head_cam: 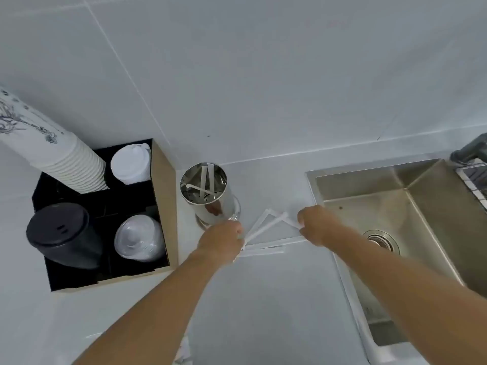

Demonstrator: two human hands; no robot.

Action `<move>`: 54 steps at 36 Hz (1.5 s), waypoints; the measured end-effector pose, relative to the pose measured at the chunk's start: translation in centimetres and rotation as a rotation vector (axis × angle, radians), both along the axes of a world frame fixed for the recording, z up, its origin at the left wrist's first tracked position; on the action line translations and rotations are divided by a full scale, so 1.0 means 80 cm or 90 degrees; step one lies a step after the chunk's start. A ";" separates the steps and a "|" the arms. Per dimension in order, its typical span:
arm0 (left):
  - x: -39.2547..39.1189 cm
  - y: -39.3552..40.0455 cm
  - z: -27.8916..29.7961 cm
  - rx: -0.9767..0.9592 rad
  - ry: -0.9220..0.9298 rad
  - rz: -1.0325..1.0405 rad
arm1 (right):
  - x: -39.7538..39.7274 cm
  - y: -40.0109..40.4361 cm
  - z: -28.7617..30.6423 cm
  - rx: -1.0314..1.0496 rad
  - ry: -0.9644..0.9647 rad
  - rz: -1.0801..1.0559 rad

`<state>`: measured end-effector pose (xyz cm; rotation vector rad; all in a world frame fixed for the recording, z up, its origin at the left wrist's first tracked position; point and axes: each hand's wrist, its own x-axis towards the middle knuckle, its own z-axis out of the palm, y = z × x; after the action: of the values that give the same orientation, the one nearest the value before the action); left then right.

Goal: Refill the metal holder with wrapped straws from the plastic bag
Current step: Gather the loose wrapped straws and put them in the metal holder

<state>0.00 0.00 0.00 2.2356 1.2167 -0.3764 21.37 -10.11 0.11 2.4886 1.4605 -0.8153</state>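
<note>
The shiny metal holder (208, 196) stands upright on the white counter, with a few wrapped straws leaning inside it. Just in front of it my left hand (222, 242) pinches one end of several white wrapped straws (263, 230) that fan out to the right over the counter. My right hand (315, 225) grips the far ends of some of these straws, close to the sink's left edge. A bit of crumpled clear plastic (184, 349), perhaps the bag, shows at the bottom under my left forearm; most of it is hidden.
A black cup-and-lid organiser (160, 206) stands left of the holder with stacked paper cups (52, 154), white lids, a black lid stack and clear dome lids. A steel sink (390, 206) lies to the right, with a tap and a wire rack (474, 177) at the far right. A tiled wall rises behind.
</note>
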 end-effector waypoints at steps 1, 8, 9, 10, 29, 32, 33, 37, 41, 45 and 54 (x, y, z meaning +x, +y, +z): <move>0.003 0.001 -0.002 0.003 0.006 -0.001 | 0.001 0.002 -0.004 -0.010 -0.008 -0.005; 0.018 0.004 -0.017 0.039 0.026 -0.009 | 0.001 0.009 -0.017 -0.020 -0.045 -0.018; 0.019 0.004 -0.021 0.036 0.025 -0.006 | 0.002 0.010 -0.020 -0.020 -0.046 -0.019; 0.021 0.004 -0.023 0.034 0.023 -0.006 | 0.003 0.011 -0.022 -0.020 -0.044 -0.021; 0.033 0.007 -0.035 0.043 0.077 -0.003 | -0.005 0.013 -0.018 -0.013 -0.011 0.019; 0.022 0.007 -0.034 0.043 0.065 0.010 | -0.002 0.010 -0.014 -0.009 -0.009 0.034; 0.017 0.007 -0.033 0.038 0.057 0.016 | 0.000 0.009 -0.013 -0.009 -0.011 0.039; -0.013 0.009 -0.029 0.039 0.017 0.026 | 0.007 0.007 -0.010 0.008 -0.017 0.058; -0.047 0.008 -0.026 0.026 -0.013 -0.012 | 0.011 0.007 -0.010 0.025 -0.005 0.077; -0.070 0.002 -0.026 0.049 0.003 -0.104 | 0.008 0.006 -0.019 0.028 0.024 0.111; -0.076 -0.002 -0.028 0.112 0.036 -0.219 | -0.014 0.008 -0.036 0.015 0.043 0.185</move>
<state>-6.07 -0.19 -2.23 2.6107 0.9195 -0.4833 20.24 -9.51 -2.79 2.2081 1.8083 -0.8344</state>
